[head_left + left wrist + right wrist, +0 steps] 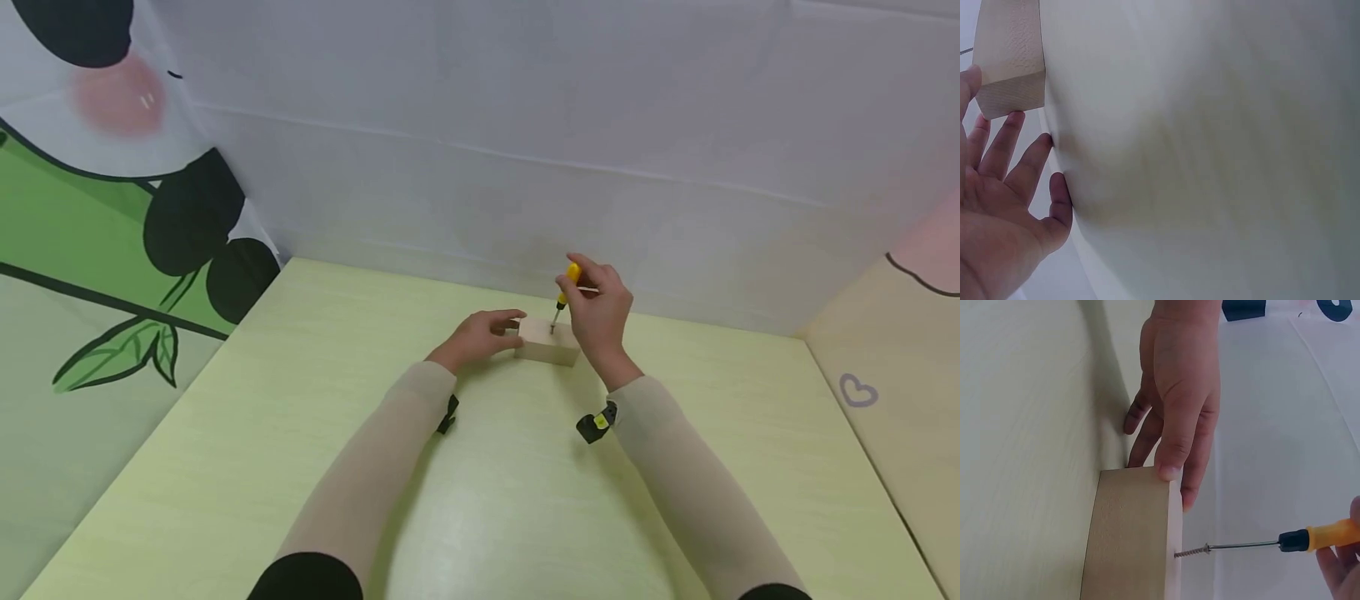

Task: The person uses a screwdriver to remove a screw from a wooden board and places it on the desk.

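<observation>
A pale wooden block (545, 352) lies on the table, and a threaded screw (1191, 552) stands part-way out of its top face. My right hand (602, 310) grips the yellow handle of a screwdriver (561, 298) between thumb and fingers. The screwdriver's steel shaft meets the screw head, roughly in line with it. At the block's left end, my left hand (482, 336) holds it, thumb at the near top corner and fingertips against the end and far side. In the left wrist view, the lower fingers (1060, 200) rest on the tabletop.
The light yellow-green tabletop (480, 517) ends at a pale cloth backdrop (465, 200) close behind the block. A printed panel (112, 275) borders the left side, and another panel (885, 442) borders the right. Both wrists carry small black cameras (594, 425).
</observation>
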Available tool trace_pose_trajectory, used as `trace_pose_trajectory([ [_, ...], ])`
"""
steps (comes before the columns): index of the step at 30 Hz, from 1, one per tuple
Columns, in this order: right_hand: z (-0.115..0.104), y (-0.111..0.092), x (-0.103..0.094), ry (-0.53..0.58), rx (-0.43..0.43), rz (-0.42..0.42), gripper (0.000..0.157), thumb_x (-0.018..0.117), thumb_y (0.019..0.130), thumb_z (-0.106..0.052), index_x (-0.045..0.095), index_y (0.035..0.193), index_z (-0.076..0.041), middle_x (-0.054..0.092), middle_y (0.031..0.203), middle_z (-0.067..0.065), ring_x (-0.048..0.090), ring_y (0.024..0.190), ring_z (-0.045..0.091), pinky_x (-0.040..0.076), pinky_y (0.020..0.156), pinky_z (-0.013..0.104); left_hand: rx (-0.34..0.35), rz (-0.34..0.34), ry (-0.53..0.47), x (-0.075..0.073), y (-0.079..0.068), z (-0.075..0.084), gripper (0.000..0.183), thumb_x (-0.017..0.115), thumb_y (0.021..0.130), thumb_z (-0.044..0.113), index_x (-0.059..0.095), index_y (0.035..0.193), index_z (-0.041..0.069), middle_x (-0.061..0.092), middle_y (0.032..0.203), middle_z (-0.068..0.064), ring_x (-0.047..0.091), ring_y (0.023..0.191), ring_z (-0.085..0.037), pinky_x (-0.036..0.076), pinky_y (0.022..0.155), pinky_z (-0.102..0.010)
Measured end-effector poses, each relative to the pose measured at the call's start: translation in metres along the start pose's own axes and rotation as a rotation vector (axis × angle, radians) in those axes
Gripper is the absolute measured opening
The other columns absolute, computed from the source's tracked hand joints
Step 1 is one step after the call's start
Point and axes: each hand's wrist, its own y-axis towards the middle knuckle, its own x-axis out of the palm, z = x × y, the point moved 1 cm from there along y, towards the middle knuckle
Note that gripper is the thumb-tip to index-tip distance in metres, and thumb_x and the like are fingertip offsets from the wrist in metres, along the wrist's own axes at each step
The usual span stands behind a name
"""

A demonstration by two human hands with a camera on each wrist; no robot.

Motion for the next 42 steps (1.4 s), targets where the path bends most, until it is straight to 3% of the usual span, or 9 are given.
trace_pose_trajectory([
  [5,-0.003,0.0,-0.002,-0.012,-0.01,-0.024,0.03,0.071,0.088,-0.013,0.07,0.117,-0.008,0.07,0.098,0.015,0.07,0.086,0.025,0.059,0.074,0.037,-0.002,-0.005,0.001,0.001,0.002,-0.001,0.054,0.068,0.089,0.037,0.051,0.14,0.031,0.058,0.137,0.001,0.052,0.13,-0.019,0.043,0.106,-0.039],
  [10,-0.005,0.007,-0.004,0.002,0.001,-0.158,0.023,0.066,0.091,-0.009,0.071,0.114,-0.008,0.072,0.1,0.016,0.069,0.088,0.025,0.059,0.075,0.037,-0.008,-0.006,-0.006,0.001,0.001,0.0,0.055,0.069,0.089,0.037,0.05,0.141,0.031,0.057,0.137,0.002,0.052,0.13,-0.019,0.043,0.106,-0.04],
  [15,-0.007,0.016,-0.009,0.05,0.084,-0.305,0.018,0.058,0.094,-0.002,0.068,0.109,-0.007,0.069,0.1,0.015,0.066,0.096,0.026,0.058,0.081,0.039,-0.01,-0.004,-0.016,0.001,0.001,0.001,0.055,0.069,0.088,0.038,0.051,0.14,0.032,0.058,0.136,0.003,0.052,0.13,-0.018,0.042,0.107,-0.039],
  [19,-0.008,0.02,-0.011,0.083,0.13,-0.353,0.018,0.054,0.095,0.003,0.065,0.107,-0.006,0.067,0.102,0.015,0.065,0.1,0.027,0.057,0.084,0.041,-0.017,-0.004,-0.016,0.001,0.001,0.001,0.056,0.07,0.088,0.038,0.051,0.14,0.032,0.059,0.136,0.002,0.052,0.13,-0.018,0.042,0.107,-0.039],
  [29,-0.008,0.01,-0.004,0.005,0.014,-0.25,0.022,0.059,0.094,-0.008,0.066,0.115,-0.007,0.061,0.113,0.016,0.066,0.093,0.03,0.058,0.078,0.04,-0.009,-0.003,-0.004,0.001,0.002,-0.001,0.055,0.069,0.088,0.038,0.051,0.14,0.034,0.058,0.137,0.003,0.052,0.129,-0.019,0.043,0.106,-0.04],
  [34,-0.009,0.006,-0.001,-0.036,-0.015,-0.188,0.025,0.068,0.09,-0.013,0.069,0.115,-0.008,0.055,0.097,0.016,0.066,0.088,0.029,0.059,0.074,0.039,-0.007,-0.002,0.003,0.002,0.002,-0.002,0.055,0.069,0.089,0.039,0.05,0.14,0.034,0.056,0.139,0.003,0.052,0.13,-0.02,0.043,0.106,-0.041],
  [38,-0.007,0.004,0.0,-0.033,-0.014,-0.126,0.031,0.071,0.088,-0.01,0.067,0.118,-0.009,0.062,0.092,0.015,0.069,0.084,0.027,0.059,0.072,0.038,-0.009,-0.001,-0.004,0.002,0.002,-0.002,0.055,0.069,0.089,0.038,0.051,0.14,0.033,0.057,0.138,0.002,0.052,0.13,-0.02,0.043,0.106,-0.041],
  [42,-0.008,0.003,0.0,-0.003,0.015,-0.118,0.03,0.07,0.088,-0.01,0.062,0.116,-0.008,0.068,0.093,0.015,0.07,0.084,0.025,0.059,0.072,0.039,-0.006,-0.001,-0.011,0.002,0.002,-0.001,0.056,0.069,0.088,0.038,0.05,0.141,0.033,0.058,0.137,0.003,0.052,0.13,-0.019,0.043,0.106,-0.041],
])
